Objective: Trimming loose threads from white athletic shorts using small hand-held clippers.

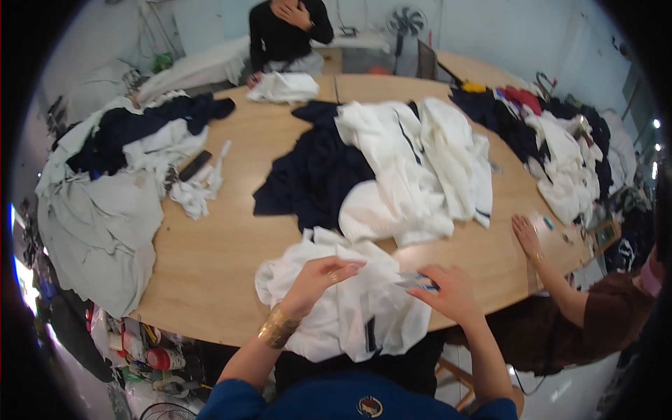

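A white garment (336,308) with a dark stripe lies bunched at the table's near edge, partly over my lap. Above its left part is my left hand (320,278), a gold cuff at the wrist. Its thumb and fingertips come together in a pinch; whatever they hold, if anything, is too small to make out. To the right, my right hand (448,290) is closed around small blue-handled thread snips (418,281), whose blades point left over the white cloth.
White garments (392,175) and a navy garment (315,171) lie mid-table. More clothes pile up left (105,217) and right (567,161). A co-worker's hand (526,234) rests at the right; another person (287,35) stands across the wooden table (210,273).
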`<state>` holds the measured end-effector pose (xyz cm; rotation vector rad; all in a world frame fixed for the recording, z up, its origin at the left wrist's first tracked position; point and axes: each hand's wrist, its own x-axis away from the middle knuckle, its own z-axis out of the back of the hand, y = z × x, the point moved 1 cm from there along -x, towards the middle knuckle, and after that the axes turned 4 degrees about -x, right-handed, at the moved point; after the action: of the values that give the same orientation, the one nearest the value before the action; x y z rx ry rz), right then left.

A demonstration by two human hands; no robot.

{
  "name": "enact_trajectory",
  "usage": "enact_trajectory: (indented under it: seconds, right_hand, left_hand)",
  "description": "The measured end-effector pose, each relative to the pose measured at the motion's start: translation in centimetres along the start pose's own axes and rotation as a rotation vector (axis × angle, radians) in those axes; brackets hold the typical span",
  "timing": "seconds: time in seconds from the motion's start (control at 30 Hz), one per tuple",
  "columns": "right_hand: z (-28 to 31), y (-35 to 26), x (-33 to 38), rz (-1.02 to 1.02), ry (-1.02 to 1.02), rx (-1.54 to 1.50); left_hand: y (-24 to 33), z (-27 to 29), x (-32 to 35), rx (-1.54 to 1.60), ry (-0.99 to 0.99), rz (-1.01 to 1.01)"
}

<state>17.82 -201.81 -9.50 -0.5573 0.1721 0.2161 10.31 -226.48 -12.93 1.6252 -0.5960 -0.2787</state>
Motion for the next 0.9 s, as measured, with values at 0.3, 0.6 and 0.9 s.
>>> enact_trajectory:
  seconds: [0.3, 0.6, 0.9]
  right_hand:
    - [-3.1, 3.8, 5.8, -0.497, 0.189, -0.562]
    - [-7.5, 3.0, 1.7, -0.104, 0.026, -0.242]
    - [-3.2, 0.0, 0.1, -0.111, 0.205, -0.341]
  left_hand:
    - [-0.8, 19.3, 13.0, -0.317, 0.597, 0.152]
    - [-1.5, 9.5, 8.1, -0.231, 0.223, 0.003]
    - [-5.0, -2.5, 0.0, -0.684, -0.039, -0.447]
